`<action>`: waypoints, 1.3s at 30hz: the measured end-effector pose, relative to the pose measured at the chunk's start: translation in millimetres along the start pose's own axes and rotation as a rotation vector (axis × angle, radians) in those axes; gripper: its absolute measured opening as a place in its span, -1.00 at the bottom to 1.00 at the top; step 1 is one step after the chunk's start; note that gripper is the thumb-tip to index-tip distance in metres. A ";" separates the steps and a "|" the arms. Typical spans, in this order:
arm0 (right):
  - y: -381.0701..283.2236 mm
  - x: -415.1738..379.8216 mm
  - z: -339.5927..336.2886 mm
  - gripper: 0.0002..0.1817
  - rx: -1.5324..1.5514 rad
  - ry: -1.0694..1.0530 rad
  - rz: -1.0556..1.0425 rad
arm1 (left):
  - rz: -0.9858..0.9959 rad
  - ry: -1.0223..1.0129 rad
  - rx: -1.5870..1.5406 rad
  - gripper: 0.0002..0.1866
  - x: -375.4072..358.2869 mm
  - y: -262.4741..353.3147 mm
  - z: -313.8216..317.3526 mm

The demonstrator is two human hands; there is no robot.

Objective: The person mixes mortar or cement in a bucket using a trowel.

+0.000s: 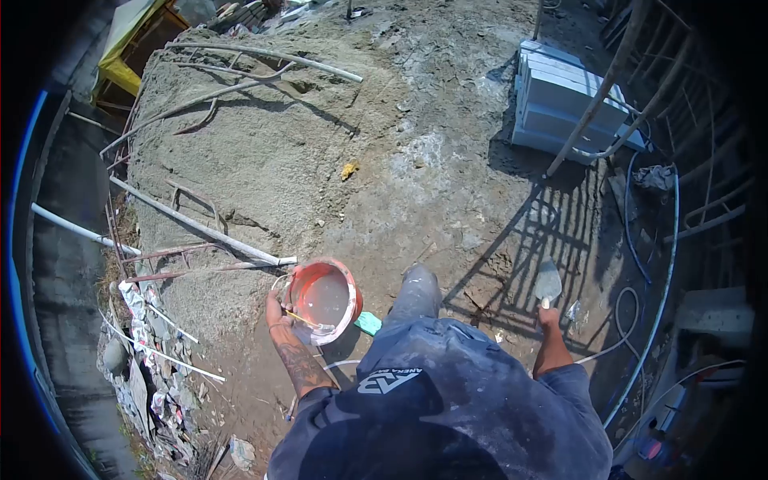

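Observation:
My left hand point(278, 310) is closed at the left side of an orange bucket point(357, 302), by its rim and thin handle. Exactly which part the fingers grip is hard to see. The bucket is smeared with pale residue, and greyish material shows inside it. On the right, my right hand point(549, 317) is wrapped round the handle of a trowel point(548, 282), whose broad grey blade points away from me. A small turquoise item point(368, 323) lies on the ground beside the bucket.
A large sand heap point(240, 160) with metal frames point(208, 224) lying on it spreads ahead-left. Pale blocks point(568, 104) are stacked far right, behind a leaning pole point(596, 100). A hose point(676, 232) runs along the right; rubble and torn sacks point(160, 384) lie left.

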State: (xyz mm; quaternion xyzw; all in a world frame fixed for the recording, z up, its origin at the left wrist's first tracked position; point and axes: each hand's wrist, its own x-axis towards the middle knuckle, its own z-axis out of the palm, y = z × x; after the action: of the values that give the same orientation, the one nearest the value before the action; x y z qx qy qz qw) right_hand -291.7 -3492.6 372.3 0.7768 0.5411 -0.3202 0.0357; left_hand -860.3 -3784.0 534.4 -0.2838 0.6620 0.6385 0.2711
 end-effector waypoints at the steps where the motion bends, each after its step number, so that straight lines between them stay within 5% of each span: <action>1: 4.5 18.2 -1.3 -0.53 0.089 -0.001 -0.035 | -0.042 0.018 0.021 -0.69 24.3 -14.3 18.0; 6: 33.2 121.7 -2.1 -0.83 0.431 -0.062 -0.040 | -0.196 0.035 -0.055 -0.69 117.8 -76.1 100.3; 9: -28.9 96.3 -33.8 -0.78 0.450 -0.132 0.114 | -0.239 0.055 -0.103 -0.69 164.6 -91.1 155.1; 11: -93.9 67.8 -49.4 -0.72 0.527 0.037 0.213 | -0.265 0.063 -0.131 -0.70 186.4 -93.5 189.1; 13: -69.8 102.4 -14.3 -0.61 0.149 0.031 0.323 | -0.283 0.064 -0.116 -0.70 203.1 -86.6 218.8; 15: 3.8 143.7 39.5 -0.62 0.057 -0.085 -0.049 | -0.289 0.061 -0.091 -0.70 212.7 -72.9 248.7; 16: -30.0 131.5 38.5 -0.63 0.782 -0.218 0.466 | -0.293 0.059 -0.083 -0.70 218.8 -63.6 262.5; 17: -144.1 87.1 -15.9 -0.71 0.284 -0.065 0.398 | -0.294 0.059 -0.079 -0.70 225.0 -56.9 276.1; 18: -144.9 96.6 -2.6 -0.75 0.491 -0.086 0.455 | -0.290 0.057 -0.074 -0.70 229.3 -48.7 293.3; 19: -54.0 153.1 60.5 -0.72 0.627 -0.287 0.479 | -0.290 0.057 -0.068 -0.70 233.1 -42.8 310.5; 20: -136.7 123.9 19.2 -0.64 0.471 -0.308 0.470 | -0.289 0.053 -0.068 -0.70 241.8 -38.1 326.8; 22: -103.7 175.7 70.9 -0.66 0.276 -0.223 0.407 | -0.304 0.042 -0.032 -0.70 252.2 -27.5 369.3; 25: -209.7 211.3 32.4 -0.63 0.323 -0.346 0.463 | -0.282 0.023 0.057 -0.71 267.3 -20.1 435.2; 26: -239.9 236.4 22.6 -0.54 0.049 -0.304 0.277 | -0.232 -0.055 0.115 -0.72 269.6 -18.7 453.7; 28: -356.5 254.7 -50.9 -0.53 0.168 -0.376 0.281 | -0.261 -0.148 0.151 -0.74 262.4 -2.1 499.6; 29: -364.2 296.9 -44.6 -0.58 0.204 -0.373 0.253 | -0.345 -0.163 0.133 -0.74 246.9 15.6 530.5; 32: -468.9 395.6 -64.1 -0.70 0.431 -0.405 0.217 | -0.197 -0.102 0.118 -0.72 329.8 -20.6 560.2; 35: -616.0 514.0 -84.3 -0.66 -0.023 -0.343 -0.072 | -0.240 -0.093 0.161 -0.73 329.9 4.9 628.8; 37: -735.0 555.6 -110.1 -0.62 -0.142 -0.200 -0.347 | -0.250 -0.093 0.154 -0.73 327.0 15.7 665.7; 39: -852.3 576.0 -145.8 -0.53 -0.077 -0.286 -0.564 | -0.269 -0.090 0.145 -0.74 324.4 25.6 699.9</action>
State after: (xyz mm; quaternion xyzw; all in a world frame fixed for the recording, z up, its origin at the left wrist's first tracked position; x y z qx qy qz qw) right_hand -840.2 -2611.9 427.1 0.5413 0.7364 -0.4027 0.0509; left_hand -1105.7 -3093.6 291.7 -0.3206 0.6495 0.5591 0.4035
